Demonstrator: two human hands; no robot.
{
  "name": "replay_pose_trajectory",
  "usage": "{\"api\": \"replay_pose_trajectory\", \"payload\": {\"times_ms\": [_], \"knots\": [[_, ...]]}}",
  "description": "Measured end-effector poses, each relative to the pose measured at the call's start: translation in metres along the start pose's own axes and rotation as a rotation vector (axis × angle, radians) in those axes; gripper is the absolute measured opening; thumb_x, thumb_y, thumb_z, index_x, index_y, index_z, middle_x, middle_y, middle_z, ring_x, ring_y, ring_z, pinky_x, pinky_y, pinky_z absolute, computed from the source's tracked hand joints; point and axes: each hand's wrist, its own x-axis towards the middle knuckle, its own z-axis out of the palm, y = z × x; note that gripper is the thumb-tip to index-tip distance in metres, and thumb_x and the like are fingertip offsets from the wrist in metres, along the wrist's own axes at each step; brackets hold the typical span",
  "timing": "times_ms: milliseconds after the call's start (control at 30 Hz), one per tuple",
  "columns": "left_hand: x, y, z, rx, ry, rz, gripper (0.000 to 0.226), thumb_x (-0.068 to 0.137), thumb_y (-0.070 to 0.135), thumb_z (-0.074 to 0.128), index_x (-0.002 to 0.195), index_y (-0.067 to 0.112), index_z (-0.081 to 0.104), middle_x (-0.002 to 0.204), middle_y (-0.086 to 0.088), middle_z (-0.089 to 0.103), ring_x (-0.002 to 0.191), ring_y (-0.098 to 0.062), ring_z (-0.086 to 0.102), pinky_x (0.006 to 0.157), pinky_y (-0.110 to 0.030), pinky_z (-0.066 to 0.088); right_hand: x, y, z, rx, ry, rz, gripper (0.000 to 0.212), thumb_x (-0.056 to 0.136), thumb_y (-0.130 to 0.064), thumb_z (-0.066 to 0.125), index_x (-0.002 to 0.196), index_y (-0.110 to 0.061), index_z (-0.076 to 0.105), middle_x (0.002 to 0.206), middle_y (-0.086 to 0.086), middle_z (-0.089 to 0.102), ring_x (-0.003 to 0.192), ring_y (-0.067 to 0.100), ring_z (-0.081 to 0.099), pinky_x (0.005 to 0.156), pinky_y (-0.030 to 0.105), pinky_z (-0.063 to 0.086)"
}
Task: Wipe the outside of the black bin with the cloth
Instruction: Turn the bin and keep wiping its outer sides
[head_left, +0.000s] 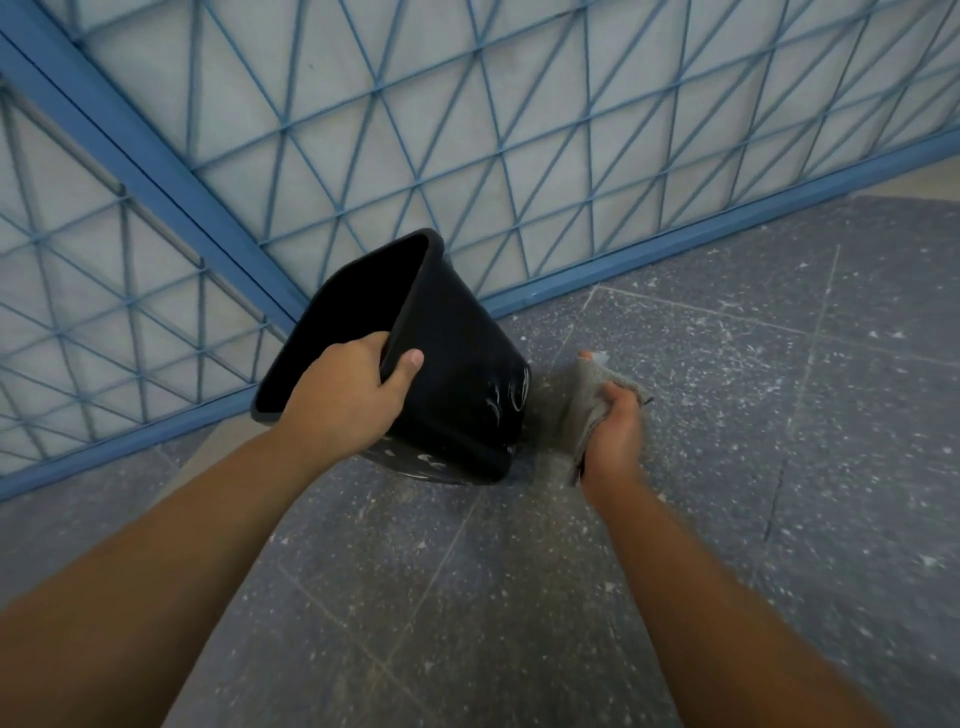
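Left hand grasps the rim of the black bin at the centre of the frame, thumb outside and fingers inside, tipping its mouth toward the upper left. Right hand, just right of the bin, clutches a bunched grey cloth over the speckled floor, beside a blue mesh fence.

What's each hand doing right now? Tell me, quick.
Left hand: grips the rim of the tilted black bin.
Right hand: holds the grey cloth, just beside the bin.
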Motion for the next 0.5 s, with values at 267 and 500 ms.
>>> {"api": "replay_pose_trajectory", "payload": {"times_ms": [267, 500], "knots": [[0.009, -0.002, -0.002, -0.036, -0.093, 0.046, 0.029, 0.099, 0.038, 0.048, 0.107, 0.012, 0.06, 0.082, 0.004, 0.063, 0.074, -0.012, 0.058, 0.06, -0.024, 0.041, -0.02, 0.013, 0.048, -0.009, -0.298, -0.165, 0.029, 0.101, -0.022, 0.033, 0.12, -0.027, 0.054, 0.092, -0.023, 0.072, 0.086, -0.011, 0.064, 0.067, 0.005, 0.05], [0.013, -0.017, -0.008, -0.066, -0.07, 0.023, 0.023, 0.098, 0.04, 0.048, 0.081, 0.025, 0.053, 0.067, 0.005, 0.057, 0.062, -0.006, 0.055, 0.051, -0.024, 0.035, -0.011, 0.071, 0.072, -0.832, -0.161, -0.682, 0.057, 0.088, -0.054, 0.028, 0.141, -0.066, 0.013, 0.16, -0.019, -0.024, 0.147, 0.014, -0.031, 0.116, 0.043, -0.026]]}}
